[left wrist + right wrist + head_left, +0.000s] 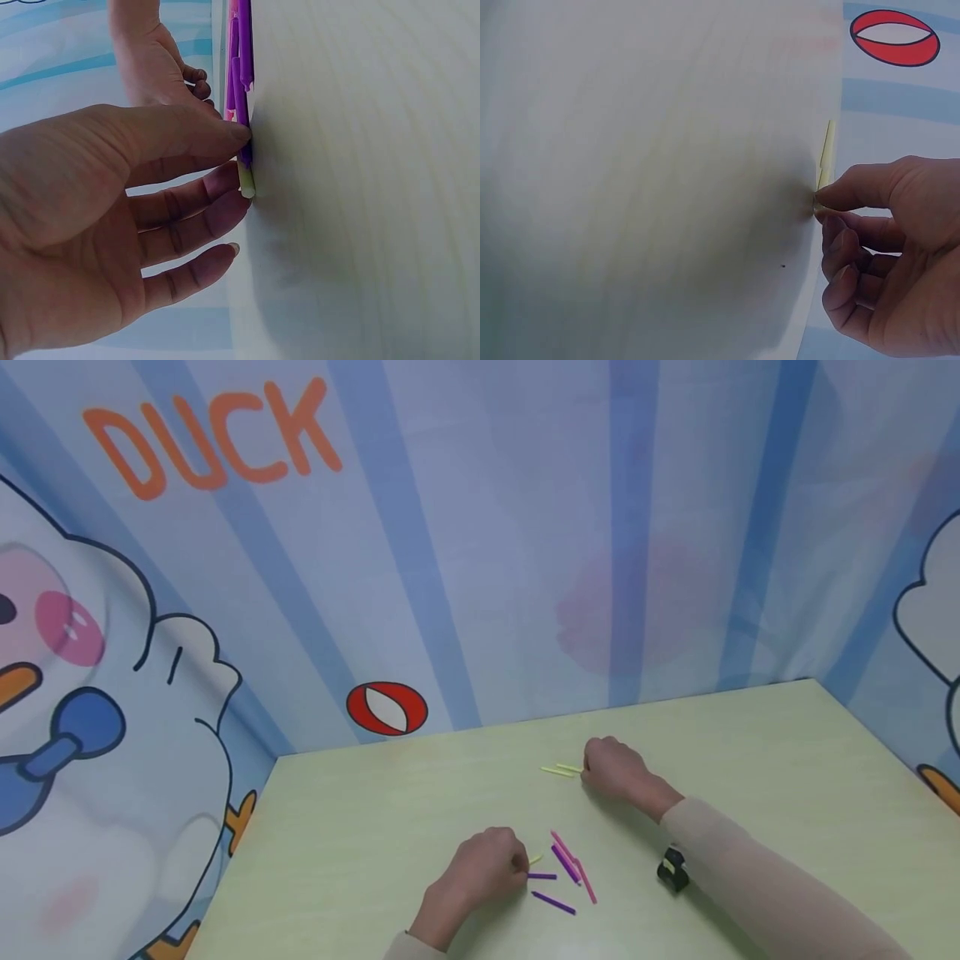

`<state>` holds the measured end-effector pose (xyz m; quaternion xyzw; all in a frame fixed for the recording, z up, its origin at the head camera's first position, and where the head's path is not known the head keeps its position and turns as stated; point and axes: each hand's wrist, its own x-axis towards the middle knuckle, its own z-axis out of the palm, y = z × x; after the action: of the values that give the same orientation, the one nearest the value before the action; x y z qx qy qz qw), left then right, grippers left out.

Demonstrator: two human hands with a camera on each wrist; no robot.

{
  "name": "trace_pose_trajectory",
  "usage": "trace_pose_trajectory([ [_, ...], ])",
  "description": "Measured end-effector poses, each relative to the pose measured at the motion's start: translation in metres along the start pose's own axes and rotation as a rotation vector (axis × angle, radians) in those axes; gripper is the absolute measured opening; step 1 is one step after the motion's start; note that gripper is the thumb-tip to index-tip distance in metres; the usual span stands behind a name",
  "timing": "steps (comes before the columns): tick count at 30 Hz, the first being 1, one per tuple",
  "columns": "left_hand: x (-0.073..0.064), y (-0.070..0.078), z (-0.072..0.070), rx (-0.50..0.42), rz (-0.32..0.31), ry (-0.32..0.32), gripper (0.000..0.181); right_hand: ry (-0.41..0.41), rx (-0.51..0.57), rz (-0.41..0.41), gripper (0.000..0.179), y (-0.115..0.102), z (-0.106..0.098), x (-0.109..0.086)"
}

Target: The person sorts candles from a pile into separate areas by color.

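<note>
Toward the front of the table my left hand has its thumb and fingertips at the end of a purple stick. In the left wrist view the thumb touches this stick, and a pale yellow stick lies by the fingers. Another purple stick lies just in front of the hand. Farther back, my right hand pinches the end of a thin yellow stick between thumb and forefinger, its other fingers curled. A second yellow stick lies alongside it.
Pink sticks and a thick purple stick lie together between the hands. A small black device sits by the right sleeve. Behind the pale table stands a printed blue-striped backdrop.
</note>
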<state>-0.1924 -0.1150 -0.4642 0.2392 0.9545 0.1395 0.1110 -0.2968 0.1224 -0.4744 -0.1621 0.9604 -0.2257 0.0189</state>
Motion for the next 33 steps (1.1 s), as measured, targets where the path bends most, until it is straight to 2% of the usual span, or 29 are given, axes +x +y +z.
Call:
trace_pose_trajectory([
  [12,0.0,0.0,0.0,0.01,0.005,0.005,0.005,0.016,0.034,0.013,0.04,-0.002,-0.006,-0.005],
  [20,0.0,0.002,-0.001,0.017,0.007,0.011,0.004,0.009,0.04,0.045,0.008,-0.006,-0.012,-0.009],
  [33,0.001,0.001,0.002,0.017,-0.002,0.002,0.005,-0.013,0.06,0.012,0.009,-0.025,-0.013,-0.026],
])
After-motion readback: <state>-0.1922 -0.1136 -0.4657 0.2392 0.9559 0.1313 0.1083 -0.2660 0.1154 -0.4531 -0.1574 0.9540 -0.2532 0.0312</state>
